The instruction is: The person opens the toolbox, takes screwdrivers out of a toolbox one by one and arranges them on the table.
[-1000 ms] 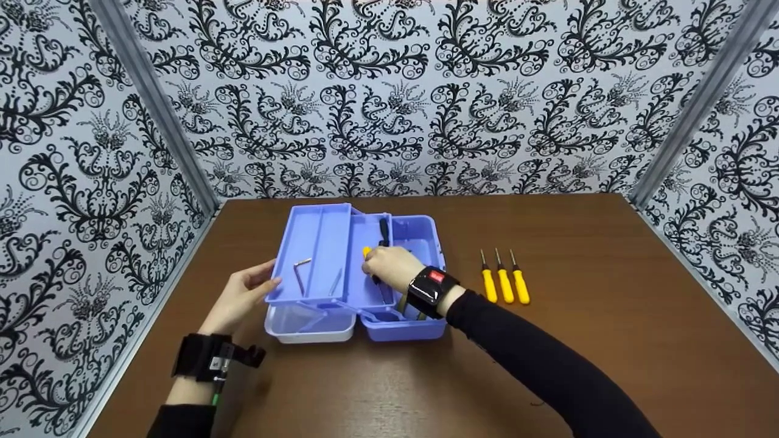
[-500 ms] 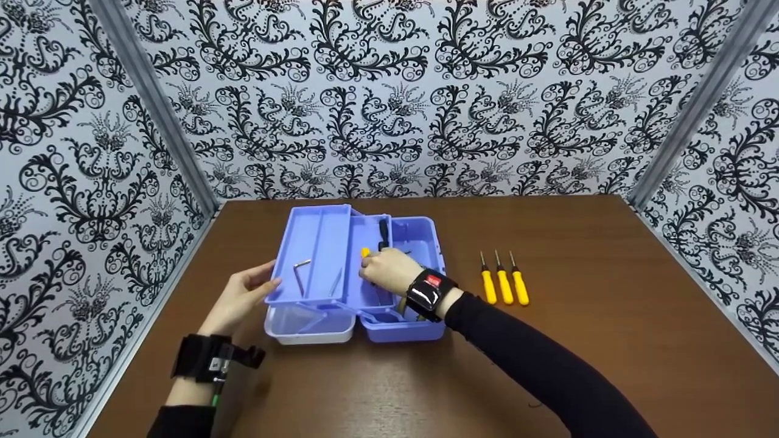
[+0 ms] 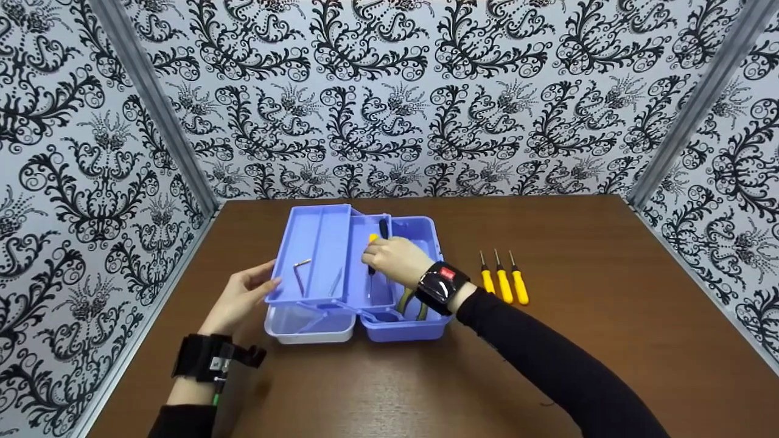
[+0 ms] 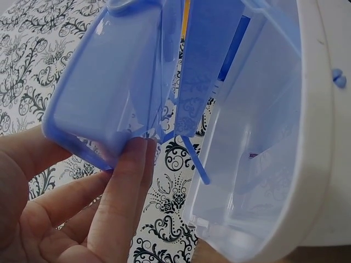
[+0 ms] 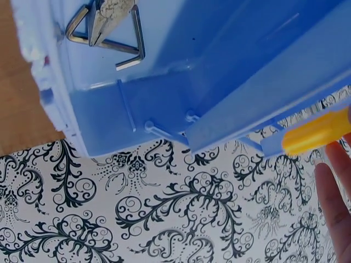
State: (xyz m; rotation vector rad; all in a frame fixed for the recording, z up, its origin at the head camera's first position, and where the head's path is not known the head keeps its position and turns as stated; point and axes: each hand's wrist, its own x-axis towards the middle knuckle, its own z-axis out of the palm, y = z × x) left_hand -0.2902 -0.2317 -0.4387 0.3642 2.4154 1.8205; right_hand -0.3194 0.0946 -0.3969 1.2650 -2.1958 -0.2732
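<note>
Three yellow screwdrivers (image 3: 504, 285) lie in a row on the worktop (image 3: 578, 255), so that much looks done. A fourth screwdriver (image 3: 373, 238), gripped in the right hand (image 3: 398, 260) over the lower tray (image 3: 359, 292), is not yet set down; whether its tip touches is hard to tell. The left hand (image 3: 240, 298) pinches the upper tray (image 3: 328, 234). A black-handled tool (image 3: 383, 229) and pliers (image 3: 405, 301) sit inside the toolbox (image 3: 405, 331).

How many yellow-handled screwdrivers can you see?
4: three screwdrivers lie side by side on the table, right of the toolbox, and the right hand holds another screwdriver. More could be hidden in the toolbox.
</note>
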